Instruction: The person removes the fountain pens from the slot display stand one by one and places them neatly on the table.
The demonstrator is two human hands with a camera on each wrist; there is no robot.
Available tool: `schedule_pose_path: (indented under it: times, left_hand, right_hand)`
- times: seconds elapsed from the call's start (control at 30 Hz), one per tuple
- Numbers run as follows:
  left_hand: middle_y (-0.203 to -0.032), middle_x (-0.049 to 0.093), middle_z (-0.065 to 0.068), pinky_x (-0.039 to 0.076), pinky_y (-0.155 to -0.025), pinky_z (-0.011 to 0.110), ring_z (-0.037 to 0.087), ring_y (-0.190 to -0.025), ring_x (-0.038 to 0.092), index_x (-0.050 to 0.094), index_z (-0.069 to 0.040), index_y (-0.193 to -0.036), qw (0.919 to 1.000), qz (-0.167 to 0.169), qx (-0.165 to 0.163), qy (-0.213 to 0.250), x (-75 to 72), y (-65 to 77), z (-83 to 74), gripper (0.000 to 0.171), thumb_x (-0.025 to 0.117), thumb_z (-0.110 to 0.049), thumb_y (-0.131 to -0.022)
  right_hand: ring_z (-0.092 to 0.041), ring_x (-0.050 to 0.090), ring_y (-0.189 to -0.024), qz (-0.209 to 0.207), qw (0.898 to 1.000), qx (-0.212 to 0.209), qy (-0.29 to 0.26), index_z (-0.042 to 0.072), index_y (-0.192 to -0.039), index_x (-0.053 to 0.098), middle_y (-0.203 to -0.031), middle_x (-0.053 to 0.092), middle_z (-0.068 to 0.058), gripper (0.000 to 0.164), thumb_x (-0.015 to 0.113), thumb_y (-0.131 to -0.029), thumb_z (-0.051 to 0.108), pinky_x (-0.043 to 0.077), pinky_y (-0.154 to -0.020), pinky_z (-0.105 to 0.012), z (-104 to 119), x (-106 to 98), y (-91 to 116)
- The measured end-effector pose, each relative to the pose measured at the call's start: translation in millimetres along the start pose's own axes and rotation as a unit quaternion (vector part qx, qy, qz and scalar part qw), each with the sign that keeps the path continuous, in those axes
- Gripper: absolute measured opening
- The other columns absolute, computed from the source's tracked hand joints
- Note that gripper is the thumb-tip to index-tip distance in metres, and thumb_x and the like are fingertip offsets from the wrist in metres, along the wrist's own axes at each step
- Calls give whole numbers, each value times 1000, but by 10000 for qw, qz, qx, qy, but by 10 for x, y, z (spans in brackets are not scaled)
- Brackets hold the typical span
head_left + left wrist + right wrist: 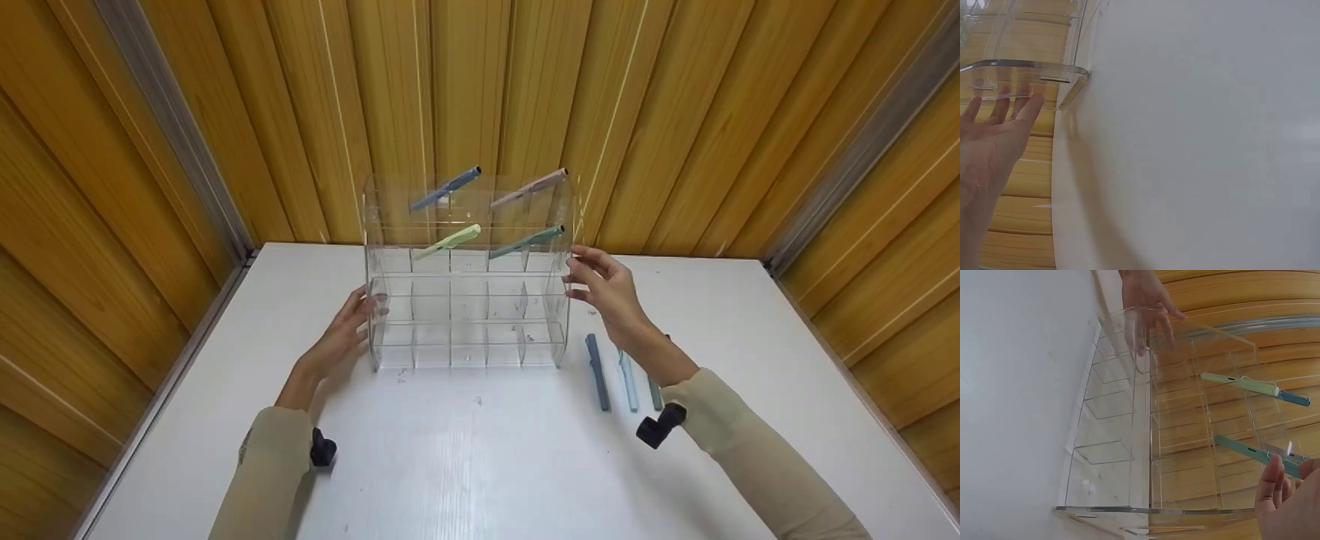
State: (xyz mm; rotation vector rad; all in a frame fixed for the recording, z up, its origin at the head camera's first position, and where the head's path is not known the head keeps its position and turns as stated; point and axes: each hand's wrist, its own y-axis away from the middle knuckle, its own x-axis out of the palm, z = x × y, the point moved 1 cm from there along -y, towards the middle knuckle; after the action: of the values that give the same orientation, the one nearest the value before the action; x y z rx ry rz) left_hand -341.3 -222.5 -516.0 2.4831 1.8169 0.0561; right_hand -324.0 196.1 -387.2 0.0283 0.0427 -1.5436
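A clear plastic rack [469, 345] stands on the white tabletop [465, 457], between two hands that seem to steady it from both sides. The left hand [341, 334] touches its left side with fingers extended; the right hand [616, 296] is at the right side, fingers bent, though whether they pinch the plastic I cannot tell. In the upper part, a blue pen [446, 188], pink pen [529, 189], pale green pen [448, 242] and teal pen [527, 242] lie slanted, probably propped on see-through supports. A slate pen [598, 375], sky-blue pen [628, 382] and dark green pen [656, 397] lie by the right forearm, and only the head view shows them. The right wrist view shows the compartments from the side; the left wrist view, a lower corner.
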Motion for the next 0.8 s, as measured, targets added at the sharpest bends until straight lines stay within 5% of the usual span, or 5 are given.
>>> schedule_pose_path:
  times: [0.27, 0.5, 0.8]
  left_hand:
    - [-170, 21, 11, 11, -130, 58, 33, -159, 18, 6, -28, -165, 9997, -85, -200, -94, 36, -5, 3, 73, 38, -57, -107]
    - [-169, 23, 11, 11, -130, 57, 33, -159, 17, 7, -29, -165, 9996, -111, -260, -41, 34, -23, 6, 74, 39, -59, -106]
    - [-169, 25, 12, 10, -130, 58, 33, -159, 16, 6, -27, -165, 9999, -42, -148, 41, 49, -13, 7, 72, 39, -55, -107]
  right_hand:
    - [-10, 66, -92, -434, 9983, -314, -234, 4, -144, 49, -114, 55, 2, 46, 64, -102, 15, 60, -81, -21, 111, 112, -148]
    - [-9, 68, -95, -223, 9992, -249, -223, 4, -151, 43, -125, 55, -2, 55, 64, -101, 14, 62, -85, -24, 159, 152, -263]
    - [-8, 75, -88, 22, 9999, -161, -23, 8, -147, 52, -120, 69, -7, 47, 63, -102, 16, 63, -82, -26, 97, 203, -362]
